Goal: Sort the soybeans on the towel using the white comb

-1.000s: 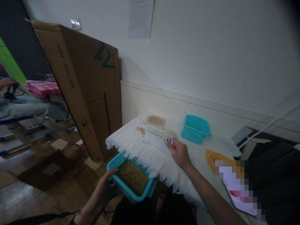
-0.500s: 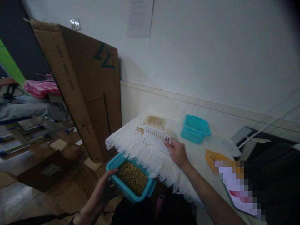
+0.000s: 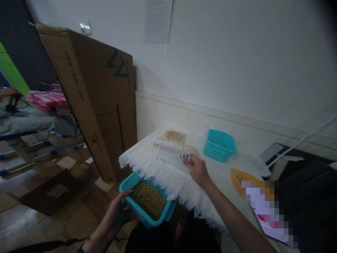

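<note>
My left hand [image 3: 116, 214] grips a teal tub [image 3: 125, 183] of beans; my right hand [image 3: 197, 170] pinches a white slotted scraper [image 3: 171, 154].
My left fingers curl round the tub's near rim, holding it just below the table's fringed front edge. My right thumb and fingers close on the scraper's right end. It rests on the white cloth [image 3: 147, 158], just in front of the loose beans [image 3: 173, 136] by the back-left corner.

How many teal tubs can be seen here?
2. The bean tub is held in the left hand, below the cloth fringe. The far tub stands near the wall, beyond the right hand, which holds a white rake. More may be hidden.
</note>
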{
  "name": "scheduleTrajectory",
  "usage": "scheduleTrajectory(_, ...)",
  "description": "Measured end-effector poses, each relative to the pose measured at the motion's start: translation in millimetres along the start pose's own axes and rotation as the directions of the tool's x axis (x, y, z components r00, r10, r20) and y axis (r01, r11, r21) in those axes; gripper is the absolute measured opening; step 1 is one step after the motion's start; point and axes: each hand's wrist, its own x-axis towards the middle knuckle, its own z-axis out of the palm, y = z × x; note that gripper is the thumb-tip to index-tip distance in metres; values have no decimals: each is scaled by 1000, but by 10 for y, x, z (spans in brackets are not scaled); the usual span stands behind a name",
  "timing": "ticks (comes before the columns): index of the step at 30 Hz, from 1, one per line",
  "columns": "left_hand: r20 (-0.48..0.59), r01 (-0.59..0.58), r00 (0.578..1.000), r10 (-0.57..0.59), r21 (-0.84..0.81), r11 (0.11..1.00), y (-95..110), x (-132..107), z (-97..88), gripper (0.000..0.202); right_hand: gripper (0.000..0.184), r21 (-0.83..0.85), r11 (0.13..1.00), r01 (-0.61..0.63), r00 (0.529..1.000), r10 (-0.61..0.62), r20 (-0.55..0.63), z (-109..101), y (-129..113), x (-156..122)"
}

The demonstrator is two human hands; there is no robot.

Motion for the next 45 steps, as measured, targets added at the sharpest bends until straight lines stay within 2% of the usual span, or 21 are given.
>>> scheduleTrajectory(3, -35, -5, 999, 5, 7, 1000, 8, -1, 8, 40, 34, -9, 1000, -11, 1000, 11, -14, -8, 29, 26)
scheduleTrajectory(10, -34, -16, 999, 16, 11, 1000, 4, -9, 9, 36, 32, 10, 1000, -14, 1000, 14, 12, 50, 24, 15)
scheduleTrajectory(18, -35, -14, 999, 14, -4, 1000, 16, -13, 11, 37, 32, 125, 988, -89, 996, 86, 35, 123, -90, 41)
scheduleTrajectory(24, -72, 1, 997, -1, -4, 1000, 28, -36, 62, 27, 35, 158, 980, -118, 993, 117, 16, 192, -177, 13)
scheduleTrajectory(28, -43, 5, 999, -6, -17, 1000, 26, -7, 23, 30, 36, 167, 979, -117, 993, 118, 1, 237, -207, -60)
scheduleTrajectory(31, -23, -7, 1000, 6, -20, 1000, 22, 6, -12, 33, 36, 156, 983, -93, 996, 93, 9, 250, -232, -127)
scheduleTrajectory(35, -73, -38, 997, 35, -26, 999, 57, -32, 16, 27, 36, 87, 995, -44, 999, 42, 25, 236, -279, -227)
scheduleTrajectory(40, -117, -25, 993, 22, -25, 999, 159, -102, 82, 21, 39, 2, 997, 81, 995, -81, 51, 210, -352, -374)
scheduleTrajectory(45, -114, -29, 993, 29, 1, 1000, 216, -119, 75, 20, 32, 18, 981, 192, 979, -193, 72, 226, -383, -514)
